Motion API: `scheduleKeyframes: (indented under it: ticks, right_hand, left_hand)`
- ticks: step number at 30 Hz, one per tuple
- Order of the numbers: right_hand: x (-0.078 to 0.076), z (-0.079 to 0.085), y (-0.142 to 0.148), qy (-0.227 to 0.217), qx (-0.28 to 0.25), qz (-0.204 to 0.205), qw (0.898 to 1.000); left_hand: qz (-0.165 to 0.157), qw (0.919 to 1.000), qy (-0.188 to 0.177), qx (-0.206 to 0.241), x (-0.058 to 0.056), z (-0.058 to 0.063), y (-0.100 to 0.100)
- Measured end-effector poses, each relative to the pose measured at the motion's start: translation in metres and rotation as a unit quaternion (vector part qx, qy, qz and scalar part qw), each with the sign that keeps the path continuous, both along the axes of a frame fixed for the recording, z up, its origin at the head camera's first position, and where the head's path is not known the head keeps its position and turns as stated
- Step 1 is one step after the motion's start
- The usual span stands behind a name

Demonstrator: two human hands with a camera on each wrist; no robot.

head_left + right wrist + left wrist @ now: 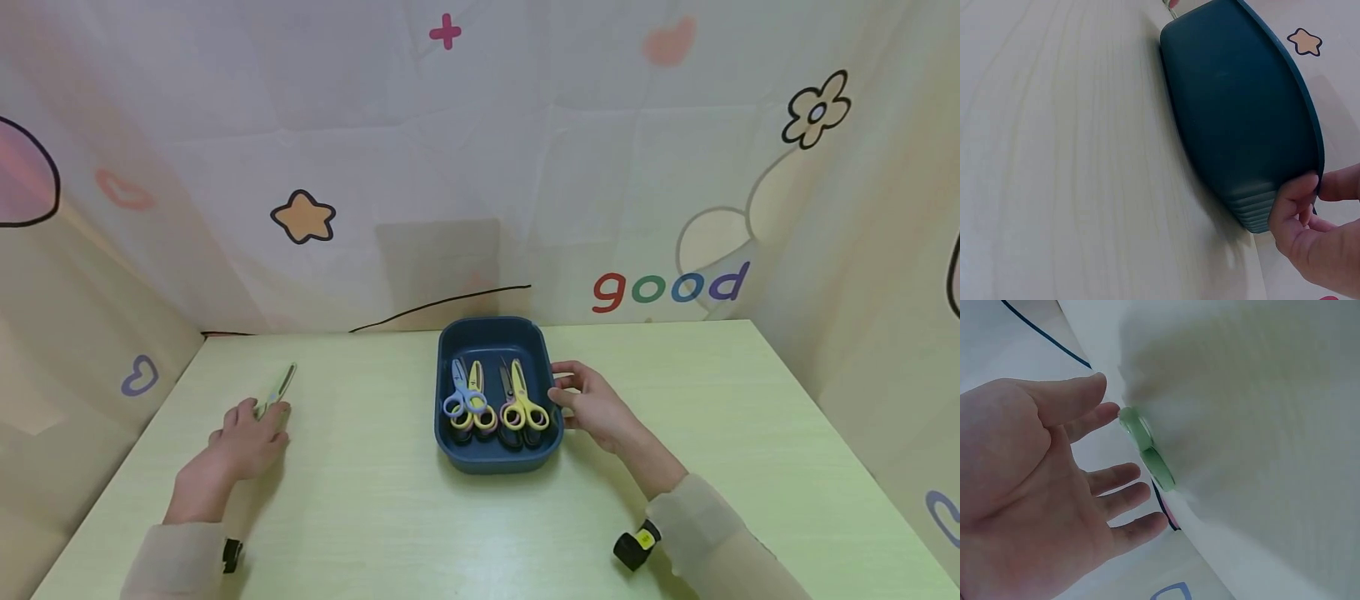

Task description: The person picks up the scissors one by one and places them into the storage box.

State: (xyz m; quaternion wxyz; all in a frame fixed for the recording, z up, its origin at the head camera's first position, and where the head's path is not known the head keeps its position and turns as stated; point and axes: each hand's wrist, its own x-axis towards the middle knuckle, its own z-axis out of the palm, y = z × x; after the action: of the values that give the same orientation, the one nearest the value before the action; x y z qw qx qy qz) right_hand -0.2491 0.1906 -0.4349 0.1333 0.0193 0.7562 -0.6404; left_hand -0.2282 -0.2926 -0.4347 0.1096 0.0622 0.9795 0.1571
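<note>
A pair of light green scissors [282, 385] lies at the left of the table with its blades pointing away. My left hand [243, 443] is over its handles, partly hiding them. In the left wrist view the fingers are spread and relaxed, with the green handles [1159, 469] just beyond the fingertips. My right hand [592, 406] grips the right side of a dark blue plastic bin [491, 464], fingers and thumb at its rim. Inside the bin lie blue-handled scissors [459, 392] and yellow-handled scissors [517, 404], with darker handles partly hidden underneath.
The pale wooden table [360, 517] ends at a printed cloth backdrop [345, 142] at the back and sides. Black wrist cameras [636, 546] are strapped on both wrists.
</note>
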Motion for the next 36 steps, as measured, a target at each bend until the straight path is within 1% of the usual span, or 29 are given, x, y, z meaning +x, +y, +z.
scheduleKeyframes:
  ticks: [4, 11, 15, 23, 28, 36]
  right_hand:
    - [-0.0001, -0.0003, 0.0000, -0.001, 0.002, -0.002, 1.000]
    - [-0.0004, -0.0014, 0.0003, 0.000, 0.002, -0.001, 1.000]
    - [-0.0009, -0.0013, 0.0003, 0.000, 0.000, -0.001, 1.000]
    - [-0.0012, -0.0006, 0.0001, -0.002, 0.003, -0.003, 1.000]
    - [-0.0019, -0.0011, 0.0007, -0.001, 0.005, -0.003, 1.000]
    - [-0.0015, -0.0009, 0.0008, -0.002, 0.006, -0.002, 1.000]
  left_hand:
    - [0.003, 1.0000, -0.004, 0.001, 0.0004, 0.0002, -0.0007]
    - [0.010, 0.9999, 0.002, 0.011, -0.0007, 0.0004, -0.0006]
    - [0.015, 0.9997, -0.002, 0.018, -0.0017, 0.0004, -0.0005]
    - [0.014, 0.9995, 0.019, 0.020, -0.0044, -0.0017, 0.0001]
    - [0.018, 0.9992, 0.016, 0.033, -0.0066, -0.0032, 0.0008]
    - [0.024, 0.9992, 0.017, 0.026, -0.0069, -0.0035, 0.0039]
